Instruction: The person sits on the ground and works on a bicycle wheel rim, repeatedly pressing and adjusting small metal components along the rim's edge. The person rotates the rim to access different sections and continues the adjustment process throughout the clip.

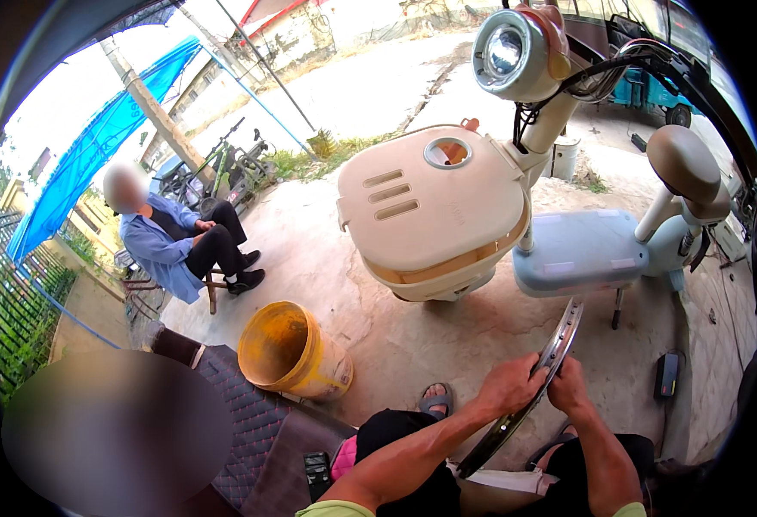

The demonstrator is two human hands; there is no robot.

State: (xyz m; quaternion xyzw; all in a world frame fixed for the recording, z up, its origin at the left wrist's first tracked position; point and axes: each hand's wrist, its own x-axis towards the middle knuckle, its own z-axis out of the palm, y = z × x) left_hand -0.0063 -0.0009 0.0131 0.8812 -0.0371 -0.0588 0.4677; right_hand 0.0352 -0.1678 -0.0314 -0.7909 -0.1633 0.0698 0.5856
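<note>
My left hand [514, 388] and my right hand [569, 386] are both closed round a shiny metal wheel rim [562, 332], held nearly edge-on and slanting from below the scooter's footboard down toward my lap. A row of small holes shows along its upper part. My fingertips are partly hidden by the rim and by each other. Just beyond it stands a cream electric scooter with a plastic basket [421, 207], a round headlamp [506, 56] and a pale blue footboard [578, 250].
A yellow bucket [331, 366] stands left of my feet, beside a quilted mat [249, 431]. A seated person [159, 241] in a blue shirt sits at the left near a blue tarp [77, 172] and parked bicycles [223, 172]. A black box-shaped device [667, 375] lies at the right.
</note>
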